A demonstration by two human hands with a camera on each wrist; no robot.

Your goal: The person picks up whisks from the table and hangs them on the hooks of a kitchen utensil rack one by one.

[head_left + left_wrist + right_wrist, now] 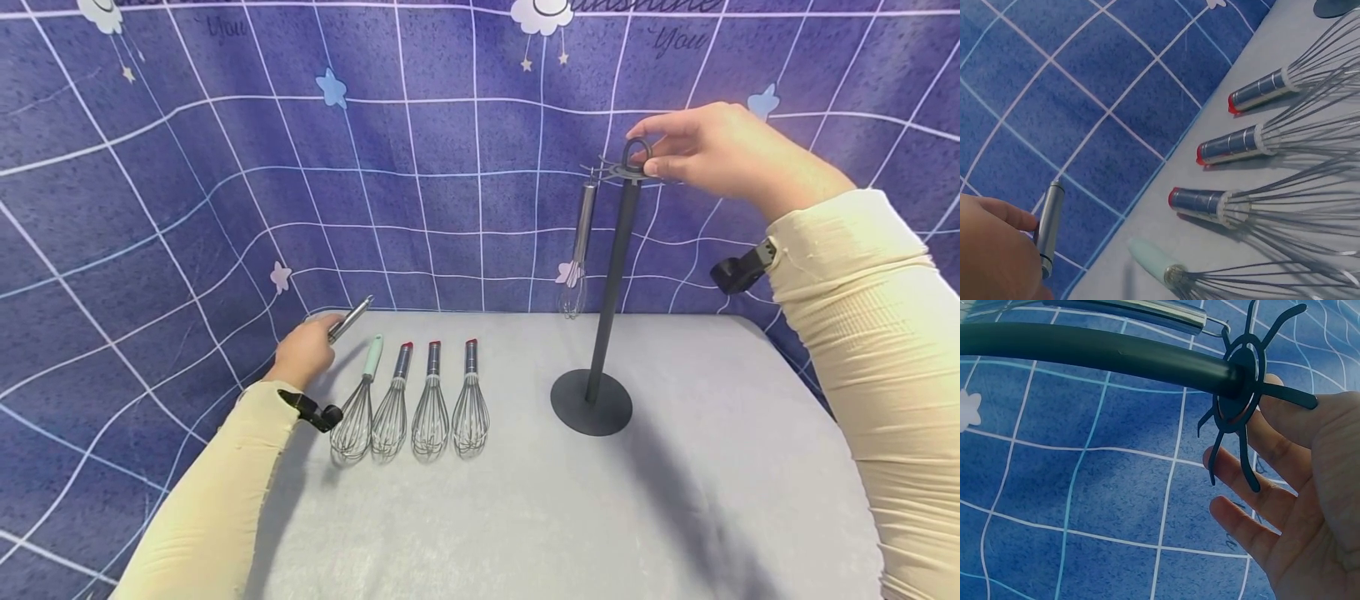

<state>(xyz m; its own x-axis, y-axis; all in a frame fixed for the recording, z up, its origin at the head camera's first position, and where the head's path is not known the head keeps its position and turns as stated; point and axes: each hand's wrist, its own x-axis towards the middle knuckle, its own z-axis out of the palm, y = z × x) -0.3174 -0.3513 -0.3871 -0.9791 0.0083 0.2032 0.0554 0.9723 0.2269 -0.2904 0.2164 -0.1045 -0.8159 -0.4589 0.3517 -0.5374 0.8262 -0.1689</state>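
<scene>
My left hand [303, 350] holds a whisk [351, 319] by its slim steel handle, above the left back of the table. The handle's end points up and right; the wires are hidden behind the hand. My right hand [731, 154] pinches the top ring of a black stand [613, 283], which has a round base and a crown of curved hooks [1288, 395]. From a hook on the stand's left side hangs a small steel whisk [583, 225], wires down. Just right of my left hand lies a mint-handled whisk [372, 358].
Three larger whisks with steel, red-tipped handles, the nearest [390, 417], then the middle one [431, 417] and the right one [471, 408], lie in a row on the grey table [510, 517]. A blue checked cloth [420, 208] hangs behind the table.
</scene>
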